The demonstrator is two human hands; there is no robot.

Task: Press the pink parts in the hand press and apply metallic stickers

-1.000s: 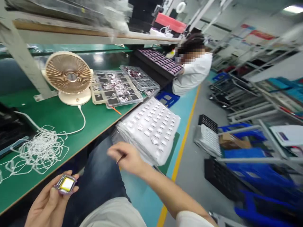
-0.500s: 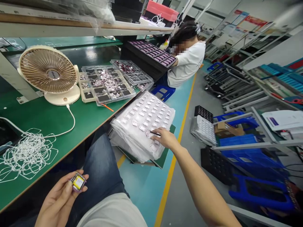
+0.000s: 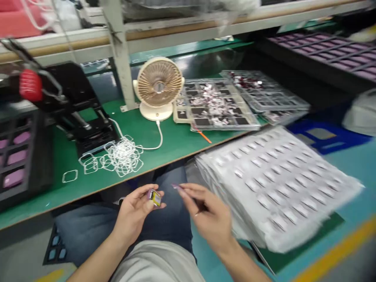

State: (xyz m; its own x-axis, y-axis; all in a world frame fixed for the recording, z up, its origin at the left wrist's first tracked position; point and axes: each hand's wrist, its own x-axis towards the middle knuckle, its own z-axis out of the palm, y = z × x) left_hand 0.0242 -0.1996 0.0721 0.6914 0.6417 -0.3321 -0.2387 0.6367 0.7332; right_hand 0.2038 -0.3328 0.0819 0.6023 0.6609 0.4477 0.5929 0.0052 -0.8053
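Observation:
My left hand [image 3: 133,213] is raised over my lap, holding a small flat yellow-faced component [image 3: 154,197], probably a pouch battery, in a purple-edged frame. My right hand [image 3: 208,213] is blurred beside it, with its fingertips pinched on a thin strip [image 3: 176,187] with a purplish tip. The two hands are apart. A thick stack of white sheets [image 3: 279,184], set with rows of small silver pads, lies just right of my right hand. Jeans cover my lap [image 3: 173,207] below both hands.
The green workbench [image 3: 176,141] holds a cream fan [image 3: 158,88], clear trays of small parts [image 3: 214,103], a tangle of white wire loops [image 3: 123,156] and a black fixture [image 3: 73,105]. A black tray with purple pieces [image 3: 323,51] stands at back right.
The view has swung left and closer to the bench. My right hand has come back from over the white stack to near my left hand. The left hand still holds the component.

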